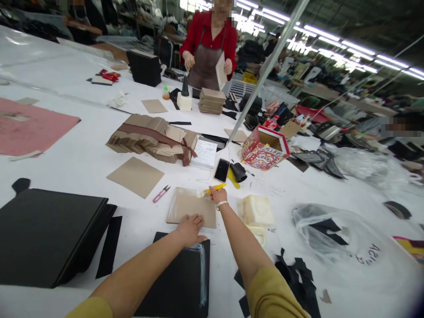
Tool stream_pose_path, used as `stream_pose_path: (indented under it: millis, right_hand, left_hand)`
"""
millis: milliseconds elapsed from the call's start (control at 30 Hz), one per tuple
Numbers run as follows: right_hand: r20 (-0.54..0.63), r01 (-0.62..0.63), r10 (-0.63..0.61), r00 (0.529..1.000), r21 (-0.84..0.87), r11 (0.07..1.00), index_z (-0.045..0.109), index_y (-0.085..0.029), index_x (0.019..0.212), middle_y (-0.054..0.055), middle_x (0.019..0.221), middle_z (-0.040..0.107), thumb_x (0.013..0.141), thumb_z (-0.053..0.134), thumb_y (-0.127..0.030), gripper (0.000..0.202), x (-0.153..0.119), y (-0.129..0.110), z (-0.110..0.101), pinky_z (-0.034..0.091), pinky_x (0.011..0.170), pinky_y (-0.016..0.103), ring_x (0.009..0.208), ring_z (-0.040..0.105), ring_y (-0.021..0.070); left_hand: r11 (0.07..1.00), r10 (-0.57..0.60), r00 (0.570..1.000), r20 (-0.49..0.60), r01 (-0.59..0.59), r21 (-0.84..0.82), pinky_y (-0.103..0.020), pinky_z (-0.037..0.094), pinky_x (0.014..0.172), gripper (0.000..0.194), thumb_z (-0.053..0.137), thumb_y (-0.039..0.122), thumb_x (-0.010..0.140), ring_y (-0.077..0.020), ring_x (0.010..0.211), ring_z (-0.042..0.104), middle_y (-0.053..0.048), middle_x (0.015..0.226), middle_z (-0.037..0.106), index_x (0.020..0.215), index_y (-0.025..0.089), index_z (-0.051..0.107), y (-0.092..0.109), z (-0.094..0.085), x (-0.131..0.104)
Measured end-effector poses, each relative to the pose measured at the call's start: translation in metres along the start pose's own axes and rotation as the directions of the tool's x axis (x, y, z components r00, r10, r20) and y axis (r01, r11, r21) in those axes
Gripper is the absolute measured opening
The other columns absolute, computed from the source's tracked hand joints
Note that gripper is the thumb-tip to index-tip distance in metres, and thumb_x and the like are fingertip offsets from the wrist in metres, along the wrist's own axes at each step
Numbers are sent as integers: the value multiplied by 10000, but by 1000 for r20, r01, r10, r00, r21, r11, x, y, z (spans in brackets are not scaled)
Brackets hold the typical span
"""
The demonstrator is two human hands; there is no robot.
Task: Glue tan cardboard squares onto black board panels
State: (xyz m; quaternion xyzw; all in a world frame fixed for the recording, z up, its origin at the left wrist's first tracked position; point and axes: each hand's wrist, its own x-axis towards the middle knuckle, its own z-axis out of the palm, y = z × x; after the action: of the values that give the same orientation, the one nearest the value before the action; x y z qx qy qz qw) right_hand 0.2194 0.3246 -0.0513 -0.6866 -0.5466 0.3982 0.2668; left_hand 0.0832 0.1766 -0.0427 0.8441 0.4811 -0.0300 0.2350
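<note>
Left hand (pixel 190 230) pressed flat, fingers gripping nothing, on the cardboard (pixel 190 204), nearer me than the phone (pixel 221 170); right hand (pixel 218 194) pinching the yellow brush (pixel 208 191). Cardboard looks light, stiff, probably tacky where streaked: I'd take its edges.

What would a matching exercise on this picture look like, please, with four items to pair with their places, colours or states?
Column one:
1. yellow-handled brush
2. phone
3. small snips
4. left hand

Column two:
A. pink
B. fingers laid on a tan board
C. lying with its dark screen up
D. held in the right hand

Right pairs: 1-D, 2-C, 3-A, 4-B.
</note>
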Motion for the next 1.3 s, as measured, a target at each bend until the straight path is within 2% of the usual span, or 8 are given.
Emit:
stream_pose_path:
  millis: [100, 200, 400, 567, 700, 900, 1067, 1300]
  right_hand:
    - [-70, -19, 18, 997, -20, 1000, 587, -162, 583, 30, 455, 572, 760, 488, -416, 325, -8, 17, -42, 420, 400, 228, 369, 506, 116]
    - [-81, 110, -117, 990, -88, 990, 638, -172, 772, 26, 581, 620, 767, 486, -437, 306, -18, 21, -61, 452, 484, 242, 464, 551, 125]
    - [259, 605, -547, 796, -375, 702, 639, -222, 953, 67, 873, 614, 794, 507, -398, 271, -77, 46, -56, 449, 686, 260, 757, 570, 160]
    - [320, 684, -607, 728, -413, 602, 603, -225, 1045, 78, 840, 586, 839, 469, -353, 277, -152, 85, -57, 448, 638, 253, 713, 552, 153]
    - [305, 705, -640, 705, -398, 587, 580, -224, 1081, 64, 804, 591, 845, 468, -320, 278, -187, 85, -68, 459, 623, 239, 695, 556, 139]
    - [7, 624, -641, 768, -233, 746, 585, -221, 1038, 50, 822, 625, 836, 473, -271, 236, -219, 61, -95, 491, 695, 266, 740, 586, 140]
    - [-258, 452, -442, 859, -21, 892, 587, -226, 1031, 36, 847, 643, 809, 513, -254, 236, -254, 69, -100, 524, 612, 258, 612, 601, 117]
    - [-223, 384, -353, 909, 117, 916, 621, -196, 978, 18, 751, 645, 787, 536, -284, 227, -254, 56, -91, 512, 521, 234, 521, 580, 99]
  left_hand:
    - [1000, 5, 1000, 0, -5, 8, -514, 245, 960, 639, 294, 584, 802, -298, 1253, 281, -104, 1391, 310, 1292, 184, 382, -1, 0, 0]
    - [1000, 6, 1000, 16, -6, 16, -509, 246, 961, 628, 314, 576, 800, -292, 1255, 280, -94, 1397, 300, 1293, 193, 379, 0, -1, 0]
    - [999, 0, 1000, 10, 0, 45, -491, 247, 964, 593, 301, 558, 812, -278, 1251, 286, -73, 1400, 300, 1285, 211, 385, 0, 2, 0]
    - [996, 22, 1000, -10, -21, 85, -462, 300, 922, 477, 368, 472, 819, -266, 1209, 336, -63, 1370, 358, 1230, 240, 437, 0, 1, 2]
    - [988, -26, 998, -54, 34, 153, -453, 356, 846, 449, 485, 388, 773, -278, 1131, 391, -73, 1359, 360, 1196, 245, 445, 1, -3, 9]
    - [977, -67, 997, -40, 74, 199, -386, 397, 784, 456, 615, 329, 693, -270, 1002, 457, -137, 1161, 492, 1101, 162, 499, -3, -14, 27]
    - [981, -37, 999, -29, 42, 190, -386, 386, 821, 401, 650, 332, 671, -280, 1008, 451, -142, 1068, 523, 1004, 131, 551, -6, -21, 31]
    - [981, -9, 1000, 4, 8, 193, -341, 406, 810, 326, 614, 296, 716, -254, 968, 495, -155, 1018, 554, 963, 86, 577, -4, -20, 26]
